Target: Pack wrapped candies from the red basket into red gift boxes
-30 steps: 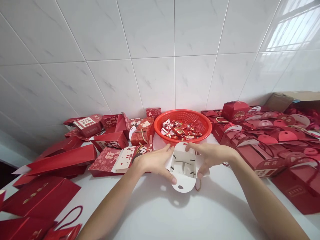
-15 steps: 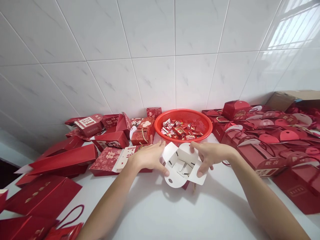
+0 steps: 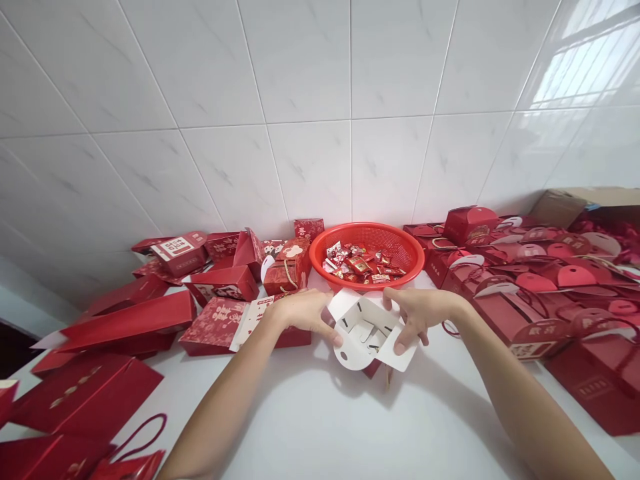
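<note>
Between my hands a small cardboard gift box (image 3: 366,331) stands on the white table with its flaps spread, showing a white inside and a glimpse of red outside. My left hand (image 3: 311,316) holds its left side, thumb on the round flap with the hole, the other fingers partly hidden behind. My right hand (image 3: 416,315) grips the flaps on the right, thumb on the near flap and index finger at the back one. Just behind the box sits a red plastic basket (image 3: 400,248) with several wrapped sweets (image 3: 361,264) in it.
Red gift boxes (image 3: 215,323) and long red cartons (image 3: 125,327) lie on the left. Rows of red boxes with handles (image 3: 520,313) fill the right. A brown cardboard carton (image 3: 565,203) stands far right, against the tiled wall (image 3: 310,160).
My left hand has shifted slightly right and its round flap stands a little more inward. The right hand keeps nearly the same hold. The view has tilted slightly upward.
</note>
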`<state>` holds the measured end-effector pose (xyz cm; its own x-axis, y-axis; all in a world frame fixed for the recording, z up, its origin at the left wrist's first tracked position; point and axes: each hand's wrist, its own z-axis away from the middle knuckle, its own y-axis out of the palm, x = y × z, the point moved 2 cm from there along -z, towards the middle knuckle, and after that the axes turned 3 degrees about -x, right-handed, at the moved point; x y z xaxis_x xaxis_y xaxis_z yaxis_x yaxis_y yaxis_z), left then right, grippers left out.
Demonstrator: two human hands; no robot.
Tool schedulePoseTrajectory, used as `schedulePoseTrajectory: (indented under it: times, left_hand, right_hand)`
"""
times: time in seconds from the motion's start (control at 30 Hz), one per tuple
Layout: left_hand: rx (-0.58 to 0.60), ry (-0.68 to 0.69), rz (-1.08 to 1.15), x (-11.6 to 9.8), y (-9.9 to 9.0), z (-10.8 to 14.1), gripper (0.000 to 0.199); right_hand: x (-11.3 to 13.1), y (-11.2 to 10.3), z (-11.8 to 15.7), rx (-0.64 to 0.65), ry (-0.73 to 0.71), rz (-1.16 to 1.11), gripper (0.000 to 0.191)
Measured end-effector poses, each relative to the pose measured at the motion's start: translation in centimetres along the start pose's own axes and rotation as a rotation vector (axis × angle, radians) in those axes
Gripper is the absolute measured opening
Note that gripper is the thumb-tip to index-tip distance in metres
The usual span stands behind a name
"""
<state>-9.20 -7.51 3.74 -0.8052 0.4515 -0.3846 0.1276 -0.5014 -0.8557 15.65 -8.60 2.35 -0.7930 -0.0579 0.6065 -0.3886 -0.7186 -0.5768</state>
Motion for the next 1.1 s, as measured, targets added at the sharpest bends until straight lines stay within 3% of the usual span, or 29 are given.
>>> schedulePoseTrajectory:
  times: [0.23, 0.37, 0.5, 0.6, 0.67, 0.73, 0.8, 0.87, 1.0, 1.1]
  left_hand:
    - [-0.068, 0.055, 0.075, 0.0, -0.6, 0.8, 0.080]
    - [-0.171, 0.002, 0.046, 0.4, -1.1, 1.7, 0.076]
    - [-0.393, 0.012, 0.056, 0.7, -2.6, 1.8, 0.057]
    - [-0.526, 0.071, 0.056, 0.7, -4.0, -0.2, 0.045]
    - [-0.475, 0.120, 0.044, 0.5, -4.6, -2.7, 0.040]
    - [-0.317, 0.141, -0.002, 0.2, -4.7, -5.7, 0.034]
    - [-0.134, 0.041, -0.067, 0.4, -4.4, -8.8, 0.028]
    - [-0.059, -0.048, -0.101, 1.0, -4.2, -11.4, 0.028]
    - [-0.074, -0.175, -0.137, 3.0, -4.2, -15.1, 0.073]
    - [-0.122, -0.138, -0.101, 4.5, -4.3, -16.7, 0.094]
  right_hand:
    - [1.3, -0.6, 2.2, -0.162, -0.070, 0.177, 0.072]
    - [1.6, -1.5, 3.5, -0.341, -0.233, 0.248, 0.059]
    - [1.3, -2.9, 3.6, -0.584, -0.422, 0.040, 0.037]
    - [0.8, -3.8, 2.4, -0.822, -0.568, -0.287, 0.033]
    - [0.3, -4.1, 0.8, -0.956, -0.602, -0.508, 0.034]
    - [-0.3, -4.1, -1.1, -1.045, -0.590, -0.644, 0.034]
    - [-0.8, -3.9, -2.8, -1.066, -0.571, -0.683, 0.033]
    - [-1.2, -3.8, -4.1, -1.036, -0.563, -0.656, 0.031]
    - [-1.7, -4.2, -5.4, -0.943, -0.458, -0.543, 0.022]
    - [-1.7, -5.0, -6.0, -0.888, -0.380, -0.535, 0.014]
